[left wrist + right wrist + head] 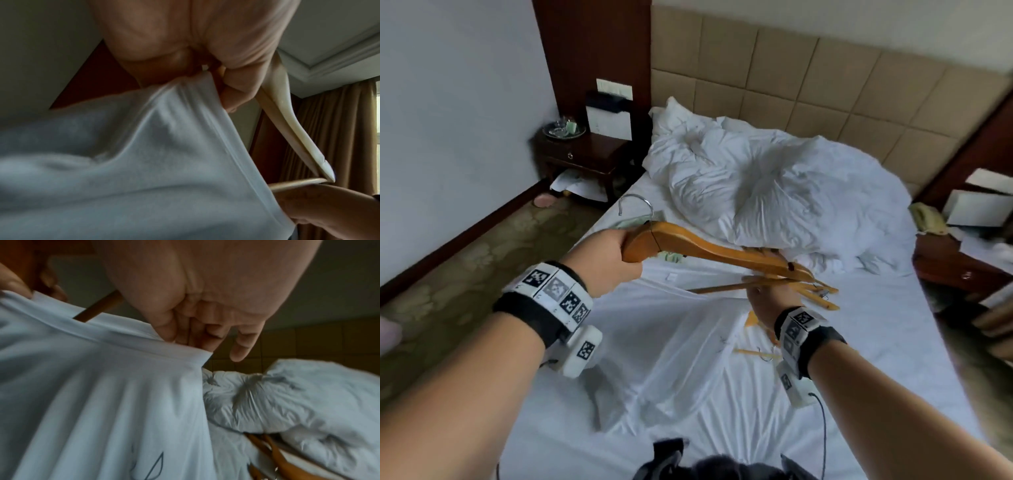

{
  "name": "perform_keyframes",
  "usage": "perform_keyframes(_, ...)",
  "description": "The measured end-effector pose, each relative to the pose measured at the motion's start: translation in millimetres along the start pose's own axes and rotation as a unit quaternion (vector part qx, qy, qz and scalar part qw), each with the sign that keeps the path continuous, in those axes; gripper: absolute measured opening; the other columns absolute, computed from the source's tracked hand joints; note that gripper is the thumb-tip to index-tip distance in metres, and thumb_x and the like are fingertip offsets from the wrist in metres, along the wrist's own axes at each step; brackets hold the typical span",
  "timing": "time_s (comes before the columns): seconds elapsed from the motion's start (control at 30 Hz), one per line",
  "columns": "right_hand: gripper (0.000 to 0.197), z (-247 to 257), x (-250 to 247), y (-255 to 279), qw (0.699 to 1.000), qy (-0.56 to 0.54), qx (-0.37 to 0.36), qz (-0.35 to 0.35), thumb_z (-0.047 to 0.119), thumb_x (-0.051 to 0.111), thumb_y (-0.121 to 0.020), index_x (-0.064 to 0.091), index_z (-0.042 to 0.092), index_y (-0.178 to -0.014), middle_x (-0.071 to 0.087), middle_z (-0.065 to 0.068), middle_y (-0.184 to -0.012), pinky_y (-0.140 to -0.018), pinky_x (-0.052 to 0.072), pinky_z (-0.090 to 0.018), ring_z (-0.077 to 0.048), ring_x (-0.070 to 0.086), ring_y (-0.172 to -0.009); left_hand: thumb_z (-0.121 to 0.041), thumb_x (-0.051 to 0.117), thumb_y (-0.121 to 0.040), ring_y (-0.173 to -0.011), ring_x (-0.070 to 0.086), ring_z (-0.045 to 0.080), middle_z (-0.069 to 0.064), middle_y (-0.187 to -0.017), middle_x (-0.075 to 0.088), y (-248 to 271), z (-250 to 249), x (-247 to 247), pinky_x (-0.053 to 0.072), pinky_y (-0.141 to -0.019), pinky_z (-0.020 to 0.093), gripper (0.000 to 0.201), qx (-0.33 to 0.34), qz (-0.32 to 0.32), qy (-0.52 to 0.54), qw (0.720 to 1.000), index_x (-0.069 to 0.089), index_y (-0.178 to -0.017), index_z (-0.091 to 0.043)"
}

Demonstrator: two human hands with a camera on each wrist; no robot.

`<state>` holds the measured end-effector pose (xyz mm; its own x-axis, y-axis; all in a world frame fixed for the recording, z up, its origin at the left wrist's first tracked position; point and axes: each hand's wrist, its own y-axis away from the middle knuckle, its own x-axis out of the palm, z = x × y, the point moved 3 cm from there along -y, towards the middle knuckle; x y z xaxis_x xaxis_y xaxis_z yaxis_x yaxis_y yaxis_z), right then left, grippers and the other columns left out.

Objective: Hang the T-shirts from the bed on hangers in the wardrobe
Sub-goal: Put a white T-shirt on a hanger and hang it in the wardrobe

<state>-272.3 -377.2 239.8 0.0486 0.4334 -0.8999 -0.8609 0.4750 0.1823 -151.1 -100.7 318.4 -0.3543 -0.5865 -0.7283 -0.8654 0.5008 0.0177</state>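
My left hand [613, 255] grips a wooden hanger [709, 250] at its middle, just under the metal hook [637, 205], and holds it tilted above the bed. A white T-shirt [671, 342] hangs below it between my two hands. In the left wrist view the left hand [205, 40] also bunches the T-shirt's [144, 162] edge against the hanger [287, 116]. My right hand [770, 298] is at the hanger's far end. In the right wrist view its thumb and fingers [185, 337] pinch the hemmed edge of the T-shirt [92, 386], beside the hanger's bar [98, 308].
A crumpled white duvet [774, 192] fills the head of the bed. More wooden hangers [756, 353] lie on the sheet under my right wrist and by the duvet. Dark nightstands [582, 154] [959, 260] stand on both sides, with carpet along the left.
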Motion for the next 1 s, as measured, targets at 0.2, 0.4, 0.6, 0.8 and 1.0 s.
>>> perform_keyframes(0.2, 0.047, 66, -29, 68, 0.984, 0.152, -0.055, -0.07, 0.056, 0.042, -0.098, 0.057, 0.036, -0.138, 0.065, 0.004, -0.133, -0.115, 0.03, -0.044, -0.023, 0.052, -0.132, -0.007, 0.065, -0.085, -0.063, 0.06, 0.013, -0.006, -0.08, 0.059, 35, 24, -58, 0.036, -0.049, 0.026, 0.054, 0.011, -0.079, -0.011, 0.997, 0.039, -0.124, -0.035)
perform_keyframes(0.4, 0.081, 125, -46, 123, 0.961, 0.217, -0.098, -0.138, 0.064, 0.047, -0.095, 0.019, 0.029, -0.162, 0.017, 0.005, -0.17, -0.119, 0.02, -0.045, -0.027, 0.031, -0.146, 0.002, 0.064, -0.083, -0.07, 0.058, 0.016, 0.004, -0.113, 0.058, 66, 33, -77, 0.044, -0.062, 0.03, 0.076, 0.027, -0.195, 0.138, 0.971, 0.031, -0.142, -0.034)
perform_keyframes(0.6, 0.088, 151, -79, 161, 0.938, 0.254, -0.098, -0.216, 0.051, 0.063, -0.088, 0.021, 0.025, -0.161, 0.024, 0.003, -0.165, -0.121, 0.02, -0.048, -0.031, 0.04, -0.134, -0.01, 0.068, -0.085, -0.091, 0.056, 0.019, -0.004, -0.11, 0.06, 75, 8, -92, 0.041, -0.08, 0.027, 0.063, 0.053, -0.208, 0.194, 0.957, 0.044, -0.14, -0.029)
perform_keyframes(0.8, 0.028, 124, -105, 173, 0.921, 0.33, -0.047, -0.201, 0.025, 0.06, -0.088, 0.065, 0.033, -0.114, 0.063, 0.012, -0.129, -0.122, 0.005, -0.053, -0.02, 0.038, -0.134, -0.013, 0.067, -0.084, -0.094, 0.06, 0.026, 0.0, -0.114, 0.065, 63, 7, -109, 0.046, -0.081, 0.033, 0.063, 0.104, -0.175, 0.098, 0.974, 0.044, -0.139, -0.034)
perform_keyframes(1.0, 0.041, 93, -112, 191, 0.946, 0.283, -0.075, -0.14, 0.033, 0.061, -0.09, 0.062, 0.036, -0.13, 0.066, 0.011, -0.128, -0.111, 0.027, -0.041, -0.018, 0.047, -0.127, -0.012, 0.068, -0.082, -0.095, 0.062, 0.029, 0.001, -0.112, 0.065, 56, 10, -112, 0.048, -0.081, 0.036, 0.067, 0.114, -0.101, 0.042, 0.987, 0.042, -0.137, -0.042)
